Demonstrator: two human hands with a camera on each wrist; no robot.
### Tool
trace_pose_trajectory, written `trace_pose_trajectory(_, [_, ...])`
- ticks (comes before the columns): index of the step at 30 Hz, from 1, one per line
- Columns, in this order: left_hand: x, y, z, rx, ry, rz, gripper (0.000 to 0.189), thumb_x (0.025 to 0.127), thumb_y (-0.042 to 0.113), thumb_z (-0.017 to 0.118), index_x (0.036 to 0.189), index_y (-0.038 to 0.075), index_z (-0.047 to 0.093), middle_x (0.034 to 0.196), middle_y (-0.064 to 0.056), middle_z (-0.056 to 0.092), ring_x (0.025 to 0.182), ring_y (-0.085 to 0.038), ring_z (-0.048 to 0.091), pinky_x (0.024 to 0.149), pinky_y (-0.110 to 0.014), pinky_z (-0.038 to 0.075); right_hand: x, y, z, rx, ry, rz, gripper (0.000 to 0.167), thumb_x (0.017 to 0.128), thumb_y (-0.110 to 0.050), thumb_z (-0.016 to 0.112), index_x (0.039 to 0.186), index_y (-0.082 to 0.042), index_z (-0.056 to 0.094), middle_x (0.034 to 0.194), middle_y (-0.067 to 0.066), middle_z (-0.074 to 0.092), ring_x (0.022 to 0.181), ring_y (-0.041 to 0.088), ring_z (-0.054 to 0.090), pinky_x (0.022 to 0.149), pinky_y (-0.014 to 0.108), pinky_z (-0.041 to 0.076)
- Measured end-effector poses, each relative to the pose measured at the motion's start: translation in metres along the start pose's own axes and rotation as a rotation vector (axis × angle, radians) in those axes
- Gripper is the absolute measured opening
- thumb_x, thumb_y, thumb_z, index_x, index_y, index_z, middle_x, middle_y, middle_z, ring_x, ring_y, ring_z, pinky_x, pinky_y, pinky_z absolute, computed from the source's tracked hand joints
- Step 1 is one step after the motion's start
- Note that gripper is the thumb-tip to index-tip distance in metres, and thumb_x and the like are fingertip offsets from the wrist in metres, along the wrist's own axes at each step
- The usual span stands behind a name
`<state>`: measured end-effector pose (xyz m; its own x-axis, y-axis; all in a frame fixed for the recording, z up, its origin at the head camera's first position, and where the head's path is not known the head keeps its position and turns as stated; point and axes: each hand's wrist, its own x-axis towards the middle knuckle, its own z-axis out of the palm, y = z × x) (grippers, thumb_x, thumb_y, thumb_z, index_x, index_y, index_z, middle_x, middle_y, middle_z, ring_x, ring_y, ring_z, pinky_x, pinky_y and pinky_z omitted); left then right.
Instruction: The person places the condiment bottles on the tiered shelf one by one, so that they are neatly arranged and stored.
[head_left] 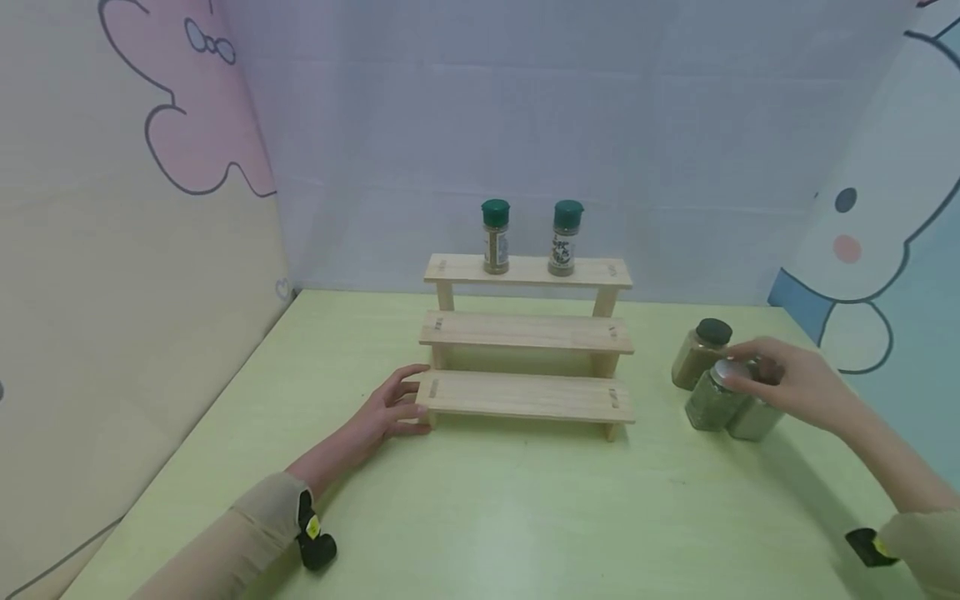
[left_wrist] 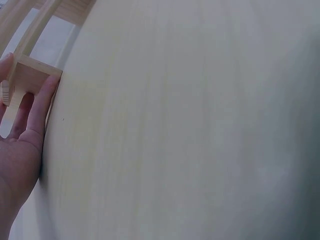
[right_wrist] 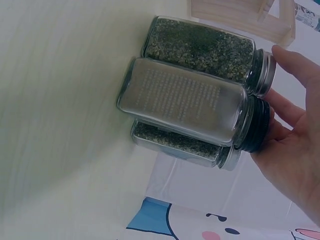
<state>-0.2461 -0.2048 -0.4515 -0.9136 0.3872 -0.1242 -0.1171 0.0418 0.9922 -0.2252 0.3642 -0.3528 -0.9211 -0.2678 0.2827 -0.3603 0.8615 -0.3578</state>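
Observation:
My left hand grips the left end of the bottom step of a wooden three-step rack. In the left wrist view its fingers lie along the rack's end leg. Over on the right, my right hand reaches down on a cluster of square glass spice jars, its thumb and fingers about a silver lid. That silver-lidded jar contains green flakes. A jar of pale powder with a black lid stands against it, its lid hidden by the hand in the head view. Behind stands a dark-lidded jar.
Two small green-capped spice bottles, a left one and a right one, stand on the rack's top step. The pale yellow-green table meets a cloth backdrop behind and printed curtains at both sides.

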Motion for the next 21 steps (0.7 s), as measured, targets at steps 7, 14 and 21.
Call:
trace_pose_trajectory(7, [-0.0003,-0.0002,0.0002,0.002,-0.005,-0.001,0.067,0.096,0.012,0.062,0.152,0.027,0.029,0.149,-0.020,0.036,0.118,-0.025,0.059,0.094,-0.047,0.058,-0.0015,0.0024,0.0004,-0.038,-0.005,-0.074,0.042,0.078,-0.026,0.083,0.116,-0.019,0.068,0.080,-0.006,0.049,0.068,0.001,0.037,0.056,0.021,0.028])
trace_pose_trajectory(14, [-0.0010,0.0002,0.0003,0.003,-0.009,-0.003,0.067,0.096,0.012,0.062,0.152,0.027,0.029,0.149,-0.020,0.035,0.119,-0.026,0.058,0.095,-0.047,0.058,-0.0029,0.0005,0.0041,0.027,-0.016,-0.097,0.044,0.076,-0.022,0.085,0.117,-0.017,0.069,0.093,-0.005,0.057,0.075,0.000,0.041,0.058,0.020,0.034])
trace_pose_trajectory(21, [-0.0013,0.0007,-0.0001,0.010,-0.008,-0.004,0.066,0.096,0.014,0.062,0.152,0.028,0.029,0.149,-0.020,0.035,0.120,-0.026,0.058,0.095,-0.046,0.058,-0.0031,-0.0058,0.0070,0.013,-0.006,-0.154,0.047,0.072,-0.021,0.088,0.115,-0.016,0.070,0.093,-0.007,0.056,0.080,0.000,0.035,0.061,0.020,0.032])
